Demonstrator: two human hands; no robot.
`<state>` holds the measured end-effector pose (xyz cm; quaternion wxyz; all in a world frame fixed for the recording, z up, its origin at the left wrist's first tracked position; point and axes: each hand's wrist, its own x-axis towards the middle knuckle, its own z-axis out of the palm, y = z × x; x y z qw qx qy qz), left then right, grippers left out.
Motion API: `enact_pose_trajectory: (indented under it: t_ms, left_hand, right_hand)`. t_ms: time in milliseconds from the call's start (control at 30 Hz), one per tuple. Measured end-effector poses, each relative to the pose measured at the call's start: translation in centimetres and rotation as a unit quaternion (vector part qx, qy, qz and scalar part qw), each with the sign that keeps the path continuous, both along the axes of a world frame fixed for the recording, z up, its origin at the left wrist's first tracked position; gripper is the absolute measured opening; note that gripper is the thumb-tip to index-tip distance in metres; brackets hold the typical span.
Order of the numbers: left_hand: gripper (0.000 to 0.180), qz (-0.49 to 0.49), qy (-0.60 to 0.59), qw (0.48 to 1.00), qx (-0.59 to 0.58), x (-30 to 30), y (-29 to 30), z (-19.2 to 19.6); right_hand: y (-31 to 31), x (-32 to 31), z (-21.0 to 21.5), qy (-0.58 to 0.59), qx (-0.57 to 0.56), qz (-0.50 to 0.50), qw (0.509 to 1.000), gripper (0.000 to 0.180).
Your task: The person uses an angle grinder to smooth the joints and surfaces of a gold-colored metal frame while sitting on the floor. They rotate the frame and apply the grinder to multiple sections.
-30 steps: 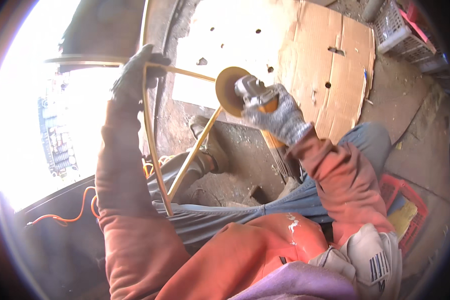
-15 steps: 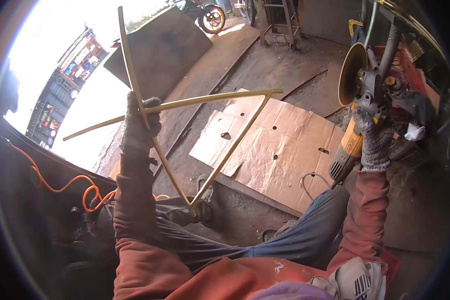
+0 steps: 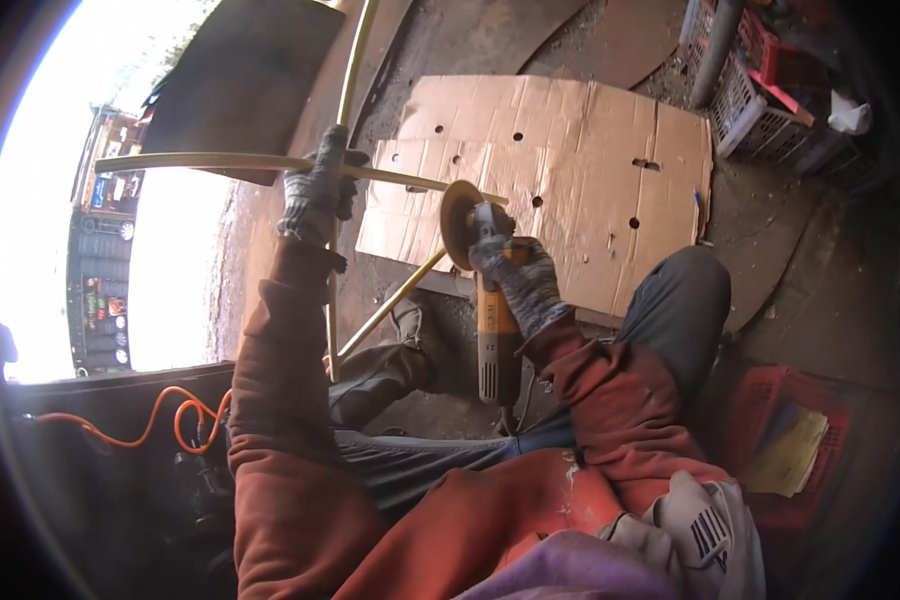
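Observation:
My left hand, in a grey knit glove, is closed on a metal frame of thin brass-coloured bars where two bars cross. Its bars meet in a triangle, with a lower corner near my left knee and long ends reaching left and away from me. Gloved too, my right hand grips a yellow and grey angle grinder, held upright with its cord end down. The grinder's round disc overlaps the frame's right corner in view; whether they touch I cannot tell.
Flattened cardboard with punched holes lies on the floor ahead. Plastic crates stand at the far right, and a red crate is near my right side. A dark sheet is at the upper left; an orange coiled cord runs at left.
My right hand has brought the angle grinder from the far right to the frame's right corner. The frame has turned and shifted in my left hand, and the view has tipped downward.

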<state>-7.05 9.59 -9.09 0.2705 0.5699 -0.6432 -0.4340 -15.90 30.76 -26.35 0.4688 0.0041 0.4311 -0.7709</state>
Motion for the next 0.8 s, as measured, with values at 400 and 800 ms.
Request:
enact_pose_trajectory:
  t_ms: [400,800]
  left_hand:
    - [0.057,0.063,-0.111,0.99,0.052,-0.7,0.9,-3.1]
    - [0.055,0.162,-0.072,0.983,0.055,0.2,-0.4,-4.9]
  right_hand:
    - [-6.6,9.1,-3.9,-0.313,-0.207,0.094,0.922,0.029]
    - [-6.2,4.0,-1.9,-0.14,0.05,0.099,0.984,0.034]
